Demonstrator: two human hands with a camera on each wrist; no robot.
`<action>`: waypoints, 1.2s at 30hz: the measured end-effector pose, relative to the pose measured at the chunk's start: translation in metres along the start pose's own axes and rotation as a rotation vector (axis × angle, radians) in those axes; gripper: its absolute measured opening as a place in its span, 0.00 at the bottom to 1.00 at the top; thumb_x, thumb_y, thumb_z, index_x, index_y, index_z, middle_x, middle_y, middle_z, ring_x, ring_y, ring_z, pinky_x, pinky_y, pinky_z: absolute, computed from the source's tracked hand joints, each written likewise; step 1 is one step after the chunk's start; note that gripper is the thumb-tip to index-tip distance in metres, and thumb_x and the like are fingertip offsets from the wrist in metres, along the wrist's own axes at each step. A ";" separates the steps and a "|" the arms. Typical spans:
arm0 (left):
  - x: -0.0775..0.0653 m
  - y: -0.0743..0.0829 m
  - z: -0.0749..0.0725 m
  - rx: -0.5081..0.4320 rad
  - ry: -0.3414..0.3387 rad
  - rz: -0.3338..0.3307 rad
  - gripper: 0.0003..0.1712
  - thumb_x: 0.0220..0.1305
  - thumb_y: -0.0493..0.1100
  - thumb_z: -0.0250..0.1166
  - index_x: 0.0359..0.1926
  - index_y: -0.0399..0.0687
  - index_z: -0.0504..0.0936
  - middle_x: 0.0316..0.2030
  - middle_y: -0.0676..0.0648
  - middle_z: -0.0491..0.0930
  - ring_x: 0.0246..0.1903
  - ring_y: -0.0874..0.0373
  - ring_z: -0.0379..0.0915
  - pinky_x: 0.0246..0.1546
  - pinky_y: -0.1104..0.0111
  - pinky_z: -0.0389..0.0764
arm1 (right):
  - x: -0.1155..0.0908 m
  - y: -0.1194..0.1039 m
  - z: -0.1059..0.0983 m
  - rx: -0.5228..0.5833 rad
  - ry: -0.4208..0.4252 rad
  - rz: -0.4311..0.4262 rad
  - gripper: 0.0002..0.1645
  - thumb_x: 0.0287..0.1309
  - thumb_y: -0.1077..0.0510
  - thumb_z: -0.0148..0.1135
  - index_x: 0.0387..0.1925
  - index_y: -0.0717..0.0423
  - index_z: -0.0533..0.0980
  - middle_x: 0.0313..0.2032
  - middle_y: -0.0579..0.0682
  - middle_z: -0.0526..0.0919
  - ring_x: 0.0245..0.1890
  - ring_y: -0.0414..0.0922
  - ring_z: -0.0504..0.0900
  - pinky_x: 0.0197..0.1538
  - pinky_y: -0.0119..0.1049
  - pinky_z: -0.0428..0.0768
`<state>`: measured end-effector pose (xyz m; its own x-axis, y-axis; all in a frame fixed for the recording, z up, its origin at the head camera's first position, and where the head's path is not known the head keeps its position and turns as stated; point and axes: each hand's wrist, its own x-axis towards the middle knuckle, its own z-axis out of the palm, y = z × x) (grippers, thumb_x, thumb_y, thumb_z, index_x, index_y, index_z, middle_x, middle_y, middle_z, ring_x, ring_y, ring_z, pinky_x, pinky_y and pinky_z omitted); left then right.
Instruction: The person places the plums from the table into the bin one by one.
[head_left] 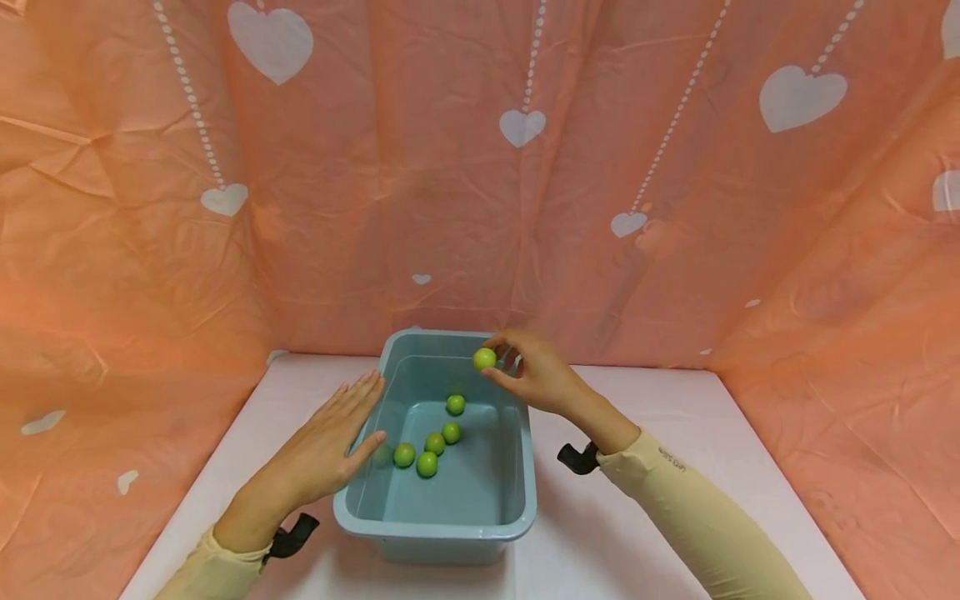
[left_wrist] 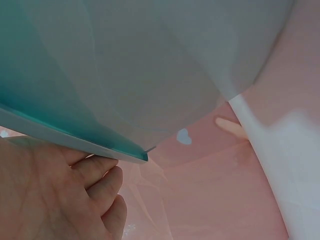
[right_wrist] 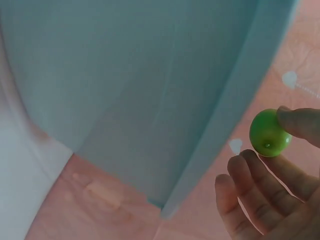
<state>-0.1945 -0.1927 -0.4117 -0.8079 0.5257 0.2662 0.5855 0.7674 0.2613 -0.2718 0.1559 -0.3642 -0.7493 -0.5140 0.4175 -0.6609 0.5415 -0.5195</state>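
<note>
A small round green fruit (head_left: 484, 359) is pinched between the thumb and fingers of my right hand (head_left: 542, 372), above the far right part of a grey-blue plastic basin (head_left: 433, 530). The right wrist view shows this fruit (right_wrist: 270, 133) close up, smooth and glossy with a small dimple. Several more green fruits (head_left: 427, 464) lie loose on the basin floor. My left hand (head_left: 322, 442) is at the basin's left rim, its fingers nearly straight and holding nothing. From the left wrist view, the palm (left_wrist: 40, 195) faces the rim; whether it touches there I cannot tell.
Beneath the basin is a white-covered table (head_left: 637, 517). Orange-pink cloth (head_left: 450, 192) with white hearts hangs behind it and on both sides. Each wrist wears a black mount (head_left: 577, 458). The basin's raised walls stand around the fruits.
</note>
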 end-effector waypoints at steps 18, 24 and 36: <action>-0.001 0.000 0.002 -0.002 0.024 0.013 0.43 0.83 0.54 0.57 0.83 0.32 0.55 0.84 0.36 0.53 0.83 0.38 0.48 0.84 0.47 0.49 | 0.013 -0.009 0.035 0.003 -0.196 0.001 0.19 0.69 0.56 0.74 0.56 0.57 0.81 0.46 0.50 0.86 0.44 0.53 0.86 0.47 0.47 0.89; -0.001 0.000 0.002 0.000 0.027 0.014 0.43 0.83 0.54 0.57 0.83 0.32 0.55 0.83 0.36 0.54 0.83 0.37 0.48 0.83 0.46 0.50 | 0.017 -0.012 0.042 -0.025 -0.235 0.004 0.19 0.69 0.53 0.74 0.56 0.56 0.82 0.46 0.49 0.87 0.44 0.52 0.86 0.49 0.44 0.87; -0.001 0.000 0.002 0.008 0.025 0.015 0.43 0.83 0.54 0.56 0.84 0.32 0.55 0.83 0.36 0.54 0.83 0.36 0.49 0.83 0.45 0.51 | 0.021 -0.011 0.051 -0.051 -0.283 0.016 0.18 0.69 0.50 0.75 0.55 0.52 0.83 0.44 0.50 0.88 0.42 0.51 0.87 0.45 0.35 0.84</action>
<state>-0.1941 -0.1927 -0.4136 -0.7973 0.5277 0.2930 0.5966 0.7628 0.2495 -0.2786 0.1050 -0.3880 -0.7233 -0.6664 0.1810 -0.6556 0.5804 -0.4830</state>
